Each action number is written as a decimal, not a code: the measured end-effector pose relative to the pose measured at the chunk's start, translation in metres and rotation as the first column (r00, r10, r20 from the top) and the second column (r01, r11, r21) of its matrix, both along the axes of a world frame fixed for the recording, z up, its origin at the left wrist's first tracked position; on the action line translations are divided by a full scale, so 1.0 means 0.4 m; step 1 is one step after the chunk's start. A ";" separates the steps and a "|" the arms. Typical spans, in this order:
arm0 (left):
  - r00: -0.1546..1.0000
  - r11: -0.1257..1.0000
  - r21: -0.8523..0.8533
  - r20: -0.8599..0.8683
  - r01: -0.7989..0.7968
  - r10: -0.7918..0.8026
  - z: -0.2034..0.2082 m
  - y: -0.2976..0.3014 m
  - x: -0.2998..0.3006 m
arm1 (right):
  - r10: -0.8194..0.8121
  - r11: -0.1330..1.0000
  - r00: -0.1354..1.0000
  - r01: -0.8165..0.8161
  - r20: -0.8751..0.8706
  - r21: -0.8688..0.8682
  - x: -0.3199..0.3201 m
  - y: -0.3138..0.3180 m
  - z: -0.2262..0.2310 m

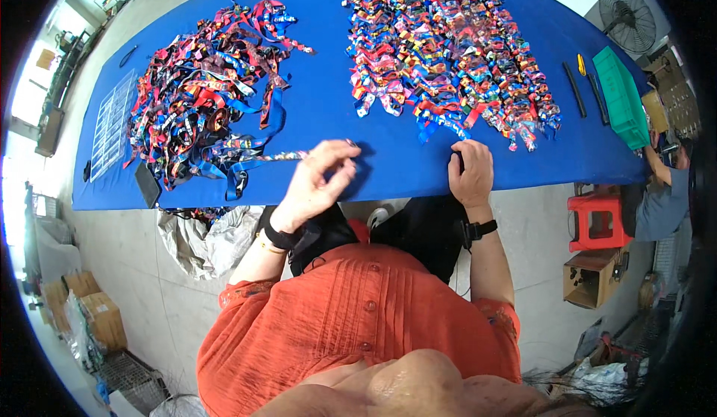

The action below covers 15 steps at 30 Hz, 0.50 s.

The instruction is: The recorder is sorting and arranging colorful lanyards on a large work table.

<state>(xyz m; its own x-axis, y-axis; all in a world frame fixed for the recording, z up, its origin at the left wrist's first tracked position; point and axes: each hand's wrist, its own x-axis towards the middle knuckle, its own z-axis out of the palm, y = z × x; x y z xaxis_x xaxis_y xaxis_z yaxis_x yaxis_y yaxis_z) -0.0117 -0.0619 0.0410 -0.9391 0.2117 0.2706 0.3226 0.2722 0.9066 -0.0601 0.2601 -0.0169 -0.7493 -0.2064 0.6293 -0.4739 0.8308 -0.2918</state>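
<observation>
My left hand (320, 181) hovers over the near edge of the blue table, fingers bent and thumb apart, with nothing seen in it. Beside it, a thin patterned strap (280, 156) stretches out of a tangled heap of colourful printed straps (202, 96) on the left. On the right, my right hand (473, 174) has its fingertips at the near end of a blue printed strap (448, 124); its thumb stands apart from the fingers. That strap lies at the near end of several long rows of folded, bundled straps (441, 43).
The blue tablecloth (321, 103) shows between heap and rows. A white wire rack (112, 125) and a dark flat piece (147, 184) flank the heap. Far right are a green crate (621, 96), dark rods (575, 90), a fan (627, 18), a red stool (597, 221) and another person's arm (657, 167).
</observation>
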 end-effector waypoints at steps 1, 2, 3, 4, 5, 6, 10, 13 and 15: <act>0.997 0.992 -0.124 0.082 0.021 -0.010 -0.010 0.011 0.014 | 0.004 1.000 1.000 -0.004 0.012 0.001 0.000 -0.001 0.001; 0.981 0.993 -0.107 0.189 0.051 -0.030 -0.048 0.021 0.022 | -0.010 1.000 1.000 0.010 0.016 0.013 -0.004 0.000 0.005; 0.954 0.993 -0.087 0.294 0.078 -0.049 -0.065 0.036 0.029 | -0.022 0.999 1.000 0.021 0.021 0.025 -0.006 -0.001 0.007; 0.930 0.997 0.006 0.359 0.075 -0.072 -0.077 0.049 0.037 | -0.025 1.000 1.000 0.025 0.014 0.019 -0.006 -0.003 0.011; 0.944 0.996 -0.025 0.323 0.084 -0.072 -0.083 0.057 0.044 | -0.019 1.000 1.000 0.018 0.025 0.020 -0.002 -0.003 0.008; 0.931 0.995 0.016 0.351 0.098 -0.097 -0.093 0.065 0.043 | -0.030 0.999 0.999 0.029 0.027 0.026 -0.003 0.000 0.006; 0.943 0.991 0.014 0.305 0.134 -0.132 -0.101 0.113 0.031 | -0.035 0.999 0.999 0.034 0.023 0.040 -0.004 0.004 0.000; 0.969 0.996 -0.044 0.240 0.078 -0.065 -0.056 0.163 0.002 | -0.033 0.999 0.999 0.032 0.011 0.042 -0.003 0.004 -0.005; 0.980 0.995 -0.064 0.187 0.077 -0.064 -0.051 0.195 -0.032 | -0.025 0.999 1.000 0.025 -0.005 0.041 -0.002 0.002 -0.004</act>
